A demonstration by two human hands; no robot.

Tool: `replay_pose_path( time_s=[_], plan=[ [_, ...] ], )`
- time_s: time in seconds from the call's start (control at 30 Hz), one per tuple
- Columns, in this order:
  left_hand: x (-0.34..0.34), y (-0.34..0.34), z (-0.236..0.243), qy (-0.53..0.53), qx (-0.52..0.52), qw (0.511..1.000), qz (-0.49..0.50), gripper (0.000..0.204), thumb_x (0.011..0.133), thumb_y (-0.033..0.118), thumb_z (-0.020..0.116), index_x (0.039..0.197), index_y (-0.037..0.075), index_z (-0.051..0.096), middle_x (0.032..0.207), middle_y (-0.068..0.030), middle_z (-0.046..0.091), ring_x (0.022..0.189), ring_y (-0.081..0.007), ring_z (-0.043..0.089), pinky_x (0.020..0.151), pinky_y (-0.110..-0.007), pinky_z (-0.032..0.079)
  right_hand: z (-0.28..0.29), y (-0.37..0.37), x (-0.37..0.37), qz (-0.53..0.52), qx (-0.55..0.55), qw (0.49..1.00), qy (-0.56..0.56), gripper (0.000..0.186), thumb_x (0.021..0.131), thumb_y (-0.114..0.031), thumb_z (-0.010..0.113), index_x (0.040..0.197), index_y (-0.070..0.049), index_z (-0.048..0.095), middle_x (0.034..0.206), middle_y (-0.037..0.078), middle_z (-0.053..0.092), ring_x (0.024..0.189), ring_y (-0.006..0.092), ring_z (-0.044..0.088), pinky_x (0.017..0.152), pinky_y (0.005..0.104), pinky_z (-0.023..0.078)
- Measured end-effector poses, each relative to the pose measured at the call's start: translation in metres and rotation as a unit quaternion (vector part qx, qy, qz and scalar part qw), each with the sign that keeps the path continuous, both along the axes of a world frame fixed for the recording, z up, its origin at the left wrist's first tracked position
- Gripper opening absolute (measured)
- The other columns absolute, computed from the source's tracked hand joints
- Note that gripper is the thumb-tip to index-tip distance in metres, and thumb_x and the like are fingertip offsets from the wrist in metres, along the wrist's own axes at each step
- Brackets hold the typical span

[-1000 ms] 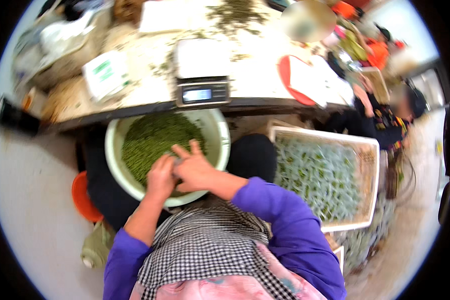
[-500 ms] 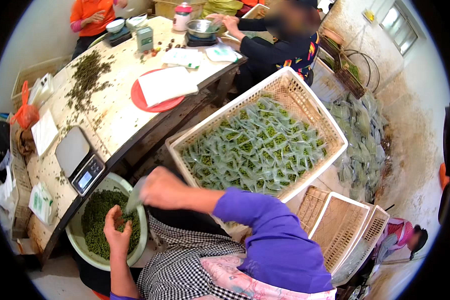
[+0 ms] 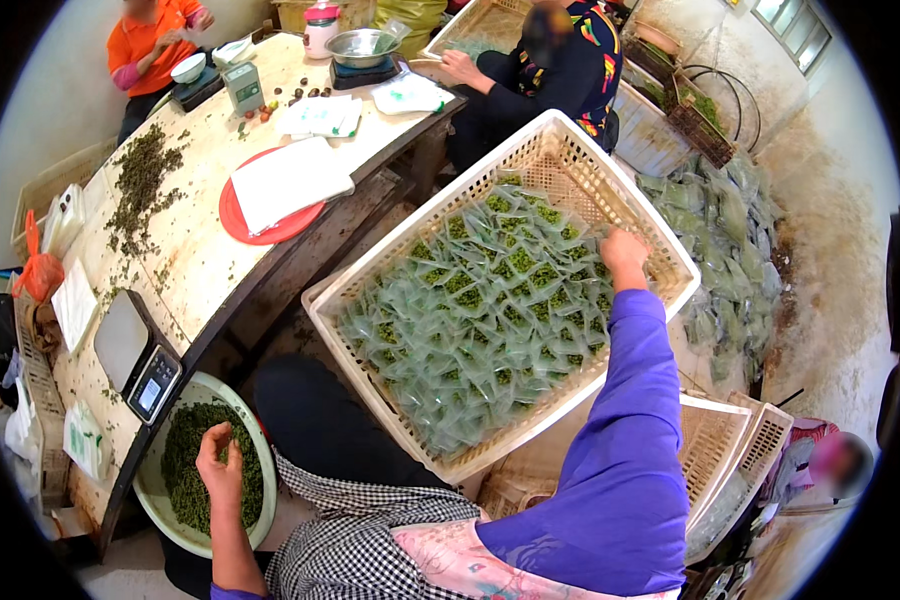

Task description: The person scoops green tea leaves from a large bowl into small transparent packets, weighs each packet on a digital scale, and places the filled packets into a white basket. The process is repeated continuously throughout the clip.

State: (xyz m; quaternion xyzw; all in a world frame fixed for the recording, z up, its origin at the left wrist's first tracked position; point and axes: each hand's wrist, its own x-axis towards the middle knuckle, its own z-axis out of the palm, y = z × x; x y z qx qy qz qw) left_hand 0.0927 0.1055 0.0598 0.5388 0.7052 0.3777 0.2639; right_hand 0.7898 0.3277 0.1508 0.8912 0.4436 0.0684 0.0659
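Note:
My right hand (image 3: 625, 252) reaches into the right side of a large cream plastic crate (image 3: 675, 285). Its fingers are curled down against the rows of small clear bags of green berries (image 3: 490, 300); the fingertips are hidden, so whether it grips a bag does not show. Over a pale green basin (image 3: 257, 425), my left hand (image 3: 220, 465) is held with bent fingers and the thumb close to them. What it pinches, if anything, is too small to name. Loose small green berries (image 3: 195, 490) fill the basin below it.
Left of me stands a table (image 3: 190, 270) with a digital scale (image 3: 140, 355), a red plate (image 3: 235, 215) under white sheets, and stacked bags. Two people (image 3: 530, 90) work at its far side. Stacked crates (image 3: 710, 440) and a heap of filled bags (image 3: 720, 260) lie right.
My right hand has swung from beside the basin, where it held a clear bag, to the crate's right side. My left hand stays over the basin, its fingers more bent. The view has shifted slightly.

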Motion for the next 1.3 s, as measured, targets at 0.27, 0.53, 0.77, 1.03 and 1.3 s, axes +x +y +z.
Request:
replay_pose_path(
  time_s=[0.27,0.53,0.77,1.03,1.3],
  plan=[
    [-0.023,-0.017,0.013,0.07,0.065,0.994,0.061,0.024,0.08,0.002,0.071,0.104,0.003,0.068,0.108,-0.014,0.069,0.101,-0.0284,0.067,0.09,-0.037,0.052,0.007,0.009,-0.061,0.062,0.122,0.939,-0.314,0.02,0.081,-0.03,0.064,0.094,-0.019,0.074,0.096,0.006,0.069,0.088,0.0278,0.067,0.081,0.0458,0.047],
    [-0.134,-0.045,0.044,0.258,0.186,0.911,0.261,0.016,0.071,0.001,0.075,0.084,0.005,0.067,0.093,-0.0104,0.065,0.093,-0.0314,0.061,0.083,-0.041,0.048,0.022,0.065,-0.287,0.568,0.337,0.748,0.071,0.007,0.078,-0.004,0.066,0.083,-0.002,0.061,0.091,0.017,0.064,0.089,0.0367,0.061,0.083,0.0434,0.048],
    [-0.258,-0.058,0.068,0.407,0.118,0.832,0.358,0.019,0.07,0.002,0.073,0.089,0.005,0.068,0.095,-0.0093,0.06,0.095,-0.0308,0.058,0.08,-0.041,0.049,-0.003,0.028,-0.599,0.715,0.23,0.569,0.334,0.015,0.073,0.002,0.071,0.086,-0.003,0.065,0.096,0.015,0.066,0.099,0.0318,0.061,0.091,0.0404,0.047],
    [-0.297,-0.058,0.044,0.367,0.103,0.866,0.323,0.011,0.072,-0.001,0.07,0.081,0.004,0.068,0.081,-0.0093,0.063,0.077,-0.0271,0.062,0.068,-0.038,0.052,-0.031,-0.096,-0.812,0.813,0.196,0.41,0.364,0.02,0.073,-0.017,0.078,0.088,-0.008,0.068,0.103,0.007,0.066,0.109,0.0278,0.058,0.098,0.0477,0.039],
    [-0.294,-0.057,0.059,0.011,0.111,0.923,0.368,0.016,0.074,0.003,0.077,0.076,0.002,0.061,0.081,-0.0104,0.064,0.072,-0.0231,0.063,0.063,-0.033,0.05,-0.026,-0.148,-0.904,0.738,0.257,0.507,0.363,0.057,0.071,-0.032,0.08,0.117,-0.005,0.06,0.124,0.012,0.058,0.128,0.0323,0.042,0.107,0.0543,0.024]
  ],
)
